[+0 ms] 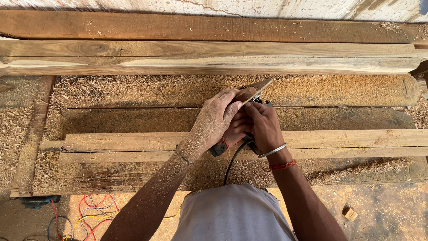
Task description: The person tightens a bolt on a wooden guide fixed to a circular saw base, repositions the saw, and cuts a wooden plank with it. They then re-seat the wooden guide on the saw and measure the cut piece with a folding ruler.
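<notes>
Sawdust-strewn planks (334, 139) underlie both hands (215, 121) (265, 127) clamped around a corded power tool (249, 117).

Corded power tool (243, 134) tilted up, above sawdusty planks (334, 143).

Rough, matt wooden planks (339, 139) under loose sawdust (133, 91) — a glossy metal bangle (272, 151), black plastic tool (218, 149).

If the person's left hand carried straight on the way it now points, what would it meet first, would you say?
The left hand points up and to the right, already wrapped over the power tool. Straight on, past the sawdust-strewn boards, it would likely meet the pale stacked beam first, though depth is hard to judge.
</notes>
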The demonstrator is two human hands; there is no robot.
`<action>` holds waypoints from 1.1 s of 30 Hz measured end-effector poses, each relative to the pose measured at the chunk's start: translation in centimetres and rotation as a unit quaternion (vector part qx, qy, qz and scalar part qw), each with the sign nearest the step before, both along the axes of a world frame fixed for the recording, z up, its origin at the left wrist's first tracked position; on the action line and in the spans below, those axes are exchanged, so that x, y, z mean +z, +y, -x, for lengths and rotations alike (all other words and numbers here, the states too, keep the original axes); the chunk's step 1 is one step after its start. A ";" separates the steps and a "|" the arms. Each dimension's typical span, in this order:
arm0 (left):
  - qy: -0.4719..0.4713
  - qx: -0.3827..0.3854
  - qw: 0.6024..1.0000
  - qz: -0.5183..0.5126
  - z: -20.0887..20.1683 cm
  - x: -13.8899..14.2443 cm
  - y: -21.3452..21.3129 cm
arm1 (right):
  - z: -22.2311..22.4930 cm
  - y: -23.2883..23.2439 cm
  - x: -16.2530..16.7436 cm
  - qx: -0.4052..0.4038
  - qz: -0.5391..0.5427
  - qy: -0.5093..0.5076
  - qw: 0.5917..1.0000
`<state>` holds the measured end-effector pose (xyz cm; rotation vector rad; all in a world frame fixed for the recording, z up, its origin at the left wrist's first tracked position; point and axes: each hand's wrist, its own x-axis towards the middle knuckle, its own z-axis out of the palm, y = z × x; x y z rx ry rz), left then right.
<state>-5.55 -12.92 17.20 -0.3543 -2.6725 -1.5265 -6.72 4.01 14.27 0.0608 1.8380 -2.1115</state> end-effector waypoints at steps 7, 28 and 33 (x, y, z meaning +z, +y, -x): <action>0.011 -0.002 1.000 0.012 -0.1 0.0 0.0 | -0.6 -1.1 0.1 -0.099 -0.124 0.081 0.984; -0.002 0.000 1.000 -0.003 -0.2 0.5 0.0 | 0.1 -0.6 0.6 -0.018 -0.117 0.042 0.992; 0.002 0.002 1.000 0.001 -0.2 0.2 -0.1 | -0.2 -1.2 -0.3 -0.078 -0.137 0.066 0.985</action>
